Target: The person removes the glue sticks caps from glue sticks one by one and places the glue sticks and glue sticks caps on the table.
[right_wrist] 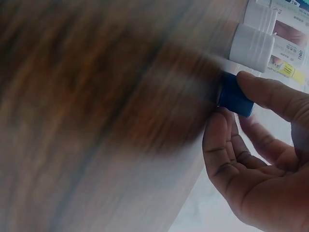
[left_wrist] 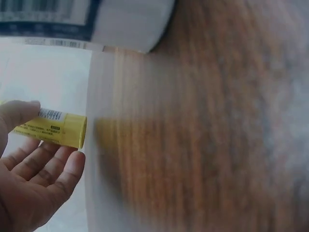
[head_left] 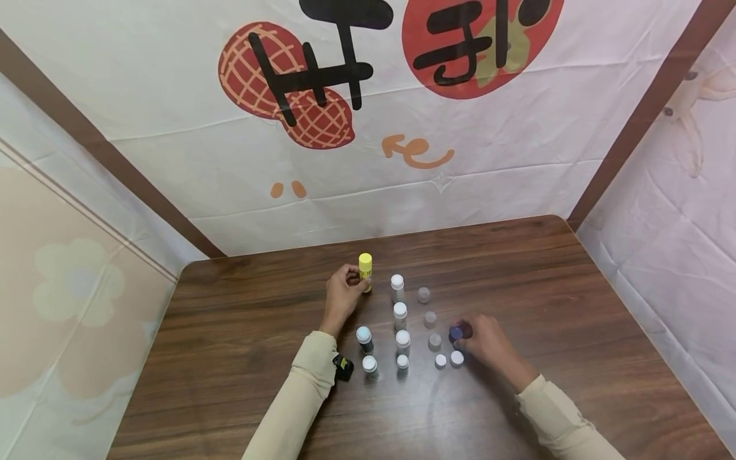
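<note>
My left hand [head_left: 343, 294] holds an upright yellow glue stick [head_left: 365, 263] at the far end of the left row. In the left wrist view, the thumb lies on one side of it and the fingers on the other, its base close over the wood. On the right, my right hand [head_left: 489, 342] pinches a dark blue cap [right_wrist: 235, 94] between thumb and fingers, down at the tabletop. Beside that cap are two small white caps [head_left: 457, 358] and a column of three translucent caps [head_left: 435, 342].
Several glue sticks with pale tops [head_left: 400, 317] stand in a column between my hands. Two more, one with a light blue top [head_left: 364, 335], stand near my left forearm. The brown wooden table [head_left: 241, 332] meets a printed cloth wall [head_left: 368, 211] at its far edge.
</note>
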The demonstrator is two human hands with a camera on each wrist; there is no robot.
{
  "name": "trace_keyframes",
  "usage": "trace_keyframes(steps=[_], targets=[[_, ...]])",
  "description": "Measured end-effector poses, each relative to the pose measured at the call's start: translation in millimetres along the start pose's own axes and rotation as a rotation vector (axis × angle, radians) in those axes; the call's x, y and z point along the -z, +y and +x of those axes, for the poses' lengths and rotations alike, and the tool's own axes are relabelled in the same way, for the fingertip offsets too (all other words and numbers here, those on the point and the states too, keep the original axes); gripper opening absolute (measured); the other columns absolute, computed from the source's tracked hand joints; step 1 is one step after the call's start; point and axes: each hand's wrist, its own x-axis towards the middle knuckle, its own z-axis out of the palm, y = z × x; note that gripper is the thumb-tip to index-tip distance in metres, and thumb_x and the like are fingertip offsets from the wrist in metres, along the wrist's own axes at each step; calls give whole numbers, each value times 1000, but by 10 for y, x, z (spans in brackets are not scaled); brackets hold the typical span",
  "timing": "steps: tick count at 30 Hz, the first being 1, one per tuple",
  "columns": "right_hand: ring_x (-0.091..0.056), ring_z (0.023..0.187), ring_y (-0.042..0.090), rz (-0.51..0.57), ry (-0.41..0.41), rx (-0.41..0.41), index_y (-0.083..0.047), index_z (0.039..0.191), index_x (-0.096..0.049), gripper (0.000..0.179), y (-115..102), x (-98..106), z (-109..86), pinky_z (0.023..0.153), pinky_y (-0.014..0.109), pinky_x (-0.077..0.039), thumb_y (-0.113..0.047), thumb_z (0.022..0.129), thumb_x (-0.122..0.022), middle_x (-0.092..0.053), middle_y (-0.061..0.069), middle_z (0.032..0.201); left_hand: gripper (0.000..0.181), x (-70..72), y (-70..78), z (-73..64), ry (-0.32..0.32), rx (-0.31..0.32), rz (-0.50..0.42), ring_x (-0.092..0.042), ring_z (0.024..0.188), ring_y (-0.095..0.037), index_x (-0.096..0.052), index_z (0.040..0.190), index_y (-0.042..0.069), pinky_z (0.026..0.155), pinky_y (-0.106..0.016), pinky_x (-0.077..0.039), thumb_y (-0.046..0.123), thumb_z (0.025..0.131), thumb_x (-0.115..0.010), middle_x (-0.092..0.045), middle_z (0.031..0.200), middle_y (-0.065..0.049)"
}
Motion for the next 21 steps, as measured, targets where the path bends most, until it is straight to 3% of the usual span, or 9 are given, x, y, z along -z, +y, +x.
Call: trace_keyframes(steps=[12, 21], targets=[[-66, 86, 26, 51, -35, -35, 6, 124, -55, 56, 41, 108, -60, 75, 40, -54, -1, 73, -74, -66, 19, 110, 23, 150, 172, -162, -11, -106, 58, -66, 86, -21, -70, 94, 7, 71, -34, -55, 7, 74, -81, -71, 92, -7], [-66, 92, 34, 89, 70, -3, 7, 128, -52, 54, -56, 223, -36, 83, 47, -52, -1, 78, -72, -64, 24, 109, 24, 247, 253, -234, -18, -151, 92, -66, 87, -25, -70, 95, 10, 71, -40, -54, 8, 75, -82, -70, 93, -7]])
